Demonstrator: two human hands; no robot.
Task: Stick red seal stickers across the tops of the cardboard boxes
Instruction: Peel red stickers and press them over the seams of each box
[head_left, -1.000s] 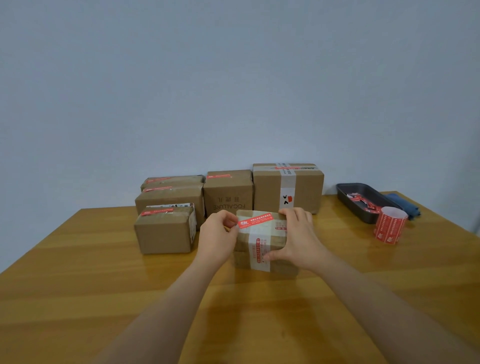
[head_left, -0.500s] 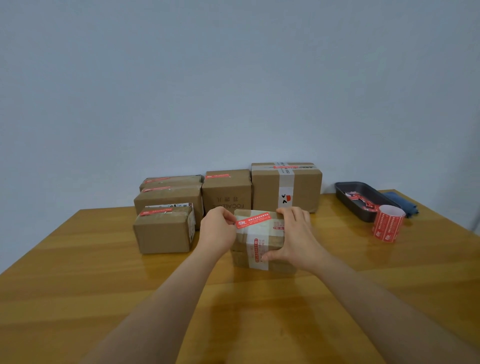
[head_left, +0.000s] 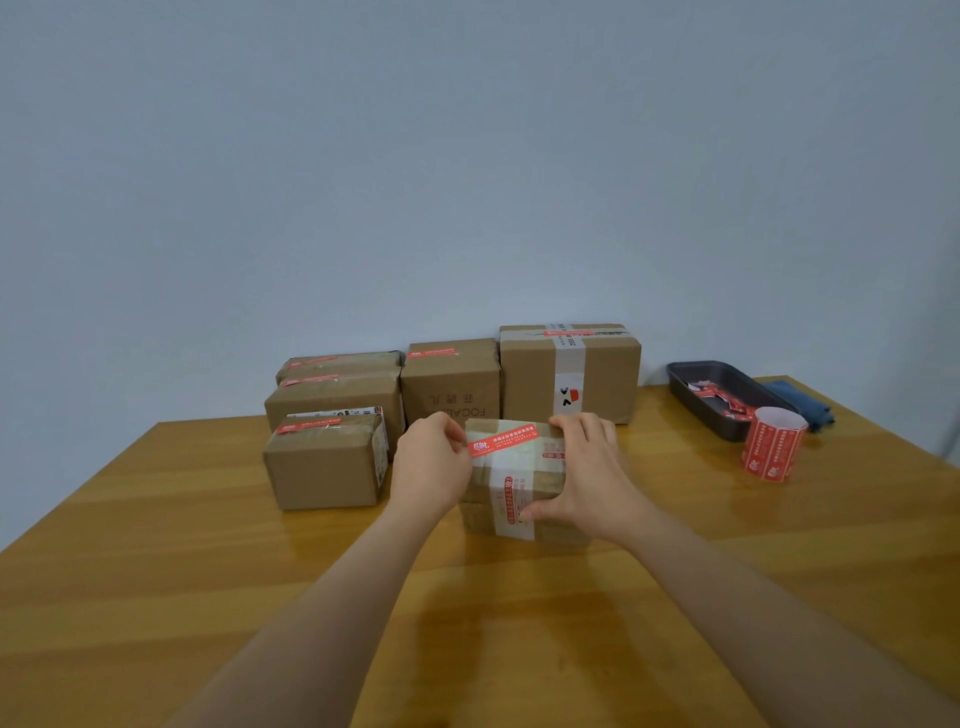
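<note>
Sticker (head_left: 503, 439): red strip lying aslant across the top of the front box, its left end pinched by the left hand; how much is stuck down cannot be told.
Box (head_left: 519, 483): small, taped white, at the table's middle, in front of the sealed boxes.
Left hand (head_left: 431, 462): fingers curled, thumb and forefinger pinching the sticker's end.
Right hand (head_left: 587, 467): grips the box, fingers over the far top edge, thumb on the front face.
Skew risk: pressed as it lies, the strip may set crooked.
Crease risk: a slack end could fold or trap a bubble.
Slip risk: the light box may slide if the right hand eases.
Sealed boxes (head_left: 452, 384): five behind, each with a red strip.
Roll (head_left: 774, 444): upright at right, beside the tray (head_left: 691, 387).
</note>
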